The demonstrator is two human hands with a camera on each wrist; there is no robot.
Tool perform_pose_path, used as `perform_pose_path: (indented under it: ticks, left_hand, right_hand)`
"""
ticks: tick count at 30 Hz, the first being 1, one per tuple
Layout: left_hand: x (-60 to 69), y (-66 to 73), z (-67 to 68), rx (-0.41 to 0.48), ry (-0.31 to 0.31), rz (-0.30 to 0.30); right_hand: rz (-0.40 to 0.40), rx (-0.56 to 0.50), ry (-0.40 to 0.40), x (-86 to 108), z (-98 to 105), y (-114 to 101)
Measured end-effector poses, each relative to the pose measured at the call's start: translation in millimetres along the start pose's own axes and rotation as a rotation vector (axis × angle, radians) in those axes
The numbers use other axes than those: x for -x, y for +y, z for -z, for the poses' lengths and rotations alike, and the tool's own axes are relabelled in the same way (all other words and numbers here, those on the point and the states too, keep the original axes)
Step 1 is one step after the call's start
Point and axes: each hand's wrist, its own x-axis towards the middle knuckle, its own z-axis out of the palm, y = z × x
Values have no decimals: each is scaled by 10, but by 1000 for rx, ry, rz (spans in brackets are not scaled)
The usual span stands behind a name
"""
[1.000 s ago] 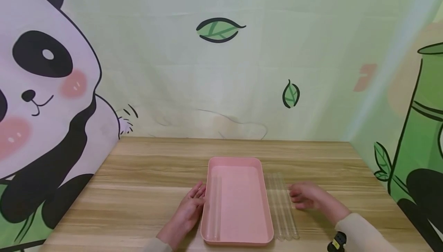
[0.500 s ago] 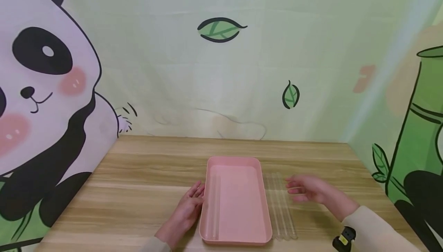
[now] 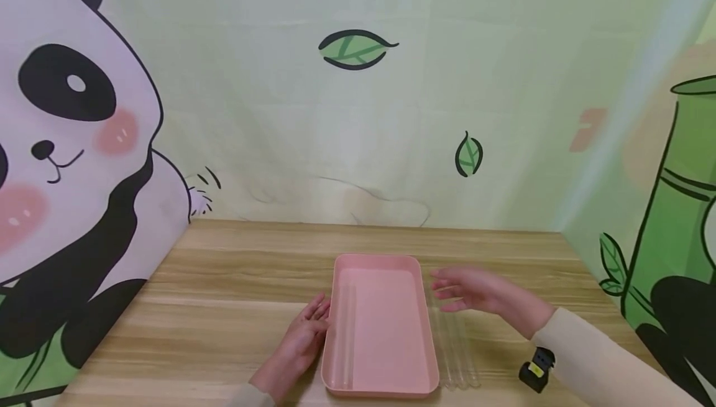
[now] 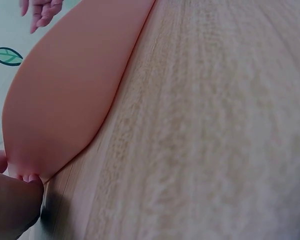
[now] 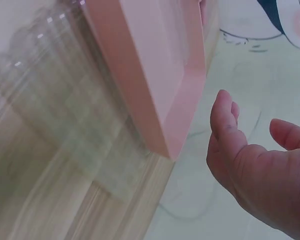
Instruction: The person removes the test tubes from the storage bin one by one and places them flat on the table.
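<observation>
While the left hand (image 3: 299,342) rests against the left side of the pink tray (image 3: 394,332), its fingers are mostly straight and touch the tray without gripping anything you can see. The tray sits flat on the wooden counter (image 3: 235,307), with its long sides pointing away from the person. Inside it, a few clear tubes (image 3: 348,338) lie side by side along the left wall. More see-through tubes (image 3: 460,357) lie in a row on the counter, just beside the tray's right side. Over the far ends of these is the right hand (image 3: 475,289), with loose, slightly bent fingers and nothing in it. A small black box (image 3: 537,371) with a yellow patch hangs by the cream right sleeve (image 3: 593,351). Behind it all is a pale green cloth (image 3: 268,96) with a big panda picture (image 3: 128,208) on the left.
</observation>
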Motion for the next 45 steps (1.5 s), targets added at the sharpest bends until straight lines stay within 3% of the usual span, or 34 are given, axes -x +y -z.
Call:
perform_pose_path:
  ticks: [12,22,34,45]
  left_hand:
    - [14,4,-6,21,21,12]
    - [2,14,-11,9,24,9]
    - [2,3,4,-12,8,-3]
    - [-6,-23,14,-13,6,2]
  right_hand:
    - [-16,-1,-23,-239,-454,-150]
    - [-47,-76,-19,-508,-752,-74]
    - [-122,-96,25,-767,-988,-9]
    - [-139,-97,67,-884,-1119,103]
